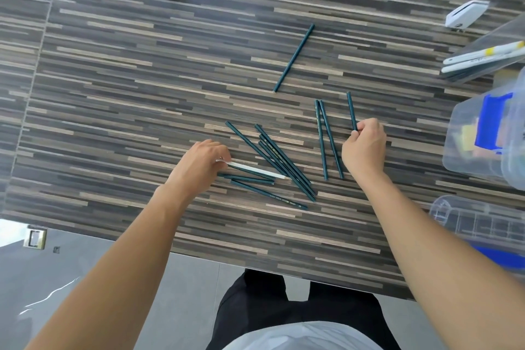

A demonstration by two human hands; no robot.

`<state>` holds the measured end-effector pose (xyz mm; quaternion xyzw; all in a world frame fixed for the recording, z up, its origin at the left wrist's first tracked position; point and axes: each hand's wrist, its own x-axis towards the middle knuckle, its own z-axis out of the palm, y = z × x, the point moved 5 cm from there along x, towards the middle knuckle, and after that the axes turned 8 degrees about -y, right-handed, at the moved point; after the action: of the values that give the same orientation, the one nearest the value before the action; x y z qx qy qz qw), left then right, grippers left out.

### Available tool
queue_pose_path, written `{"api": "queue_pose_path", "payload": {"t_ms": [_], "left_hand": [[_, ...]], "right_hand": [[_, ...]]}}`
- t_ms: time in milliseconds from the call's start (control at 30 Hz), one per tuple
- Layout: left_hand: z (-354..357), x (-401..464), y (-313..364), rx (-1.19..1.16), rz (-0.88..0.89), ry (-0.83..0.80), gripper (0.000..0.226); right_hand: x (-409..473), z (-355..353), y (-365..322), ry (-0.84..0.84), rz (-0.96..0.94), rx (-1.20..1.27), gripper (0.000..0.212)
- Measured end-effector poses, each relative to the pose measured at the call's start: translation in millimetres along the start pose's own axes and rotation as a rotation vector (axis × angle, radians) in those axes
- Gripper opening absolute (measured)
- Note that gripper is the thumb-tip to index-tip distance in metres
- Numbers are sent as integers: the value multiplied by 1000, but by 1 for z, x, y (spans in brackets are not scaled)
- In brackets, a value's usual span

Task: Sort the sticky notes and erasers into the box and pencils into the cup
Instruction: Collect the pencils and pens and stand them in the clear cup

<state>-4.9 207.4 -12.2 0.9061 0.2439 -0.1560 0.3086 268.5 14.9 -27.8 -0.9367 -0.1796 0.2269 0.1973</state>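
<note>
Right hand (364,148): fingers curled, pinching one dark pencil (351,111) by its near end.
Left hand (203,160): fingers curled onto a white pencil (257,171).
Loose pencils (279,160): between both hands.
Box (466,150): right of right hand.

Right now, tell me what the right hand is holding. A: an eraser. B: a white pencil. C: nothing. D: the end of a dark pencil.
D: the right hand pinches the near end of a dark pencil that lies apart from the pile.
</note>
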Motion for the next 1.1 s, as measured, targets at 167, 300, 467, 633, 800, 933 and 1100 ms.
{"api": "queue_pose_path", "payload": {"t_ms": [167, 300, 467, 633, 800, 933, 1100], "left_hand": [[-1, -7, 3, -24, -25, -2, 29], [3, -15, 13, 79, -18, -107, 63], [4, -25, 19, 172, 75, -74, 55], [-1, -23, 16, 272, 36, -50, 3], [1, -4, 6, 464, 25, -91, 12], [8, 5, 0, 487, 45, -149, 30], [15, 14, -4, 406, 67, -189, 21]], "right_hand": [[-10, -3, 0, -12, -12, 22, 30], [-20, -6, -1, -23, -11, 30, 30], [-31, -9, -7, 10, 30, 62, 16], [-36, -5, -11, -50, 12, 32, 18], [-34, 8, -13, -112, 52, -9, 22], [-29, 18, -14, -141, 69, -20, 22], [-25, 25, -14, -152, 95, -15, 18]]}}
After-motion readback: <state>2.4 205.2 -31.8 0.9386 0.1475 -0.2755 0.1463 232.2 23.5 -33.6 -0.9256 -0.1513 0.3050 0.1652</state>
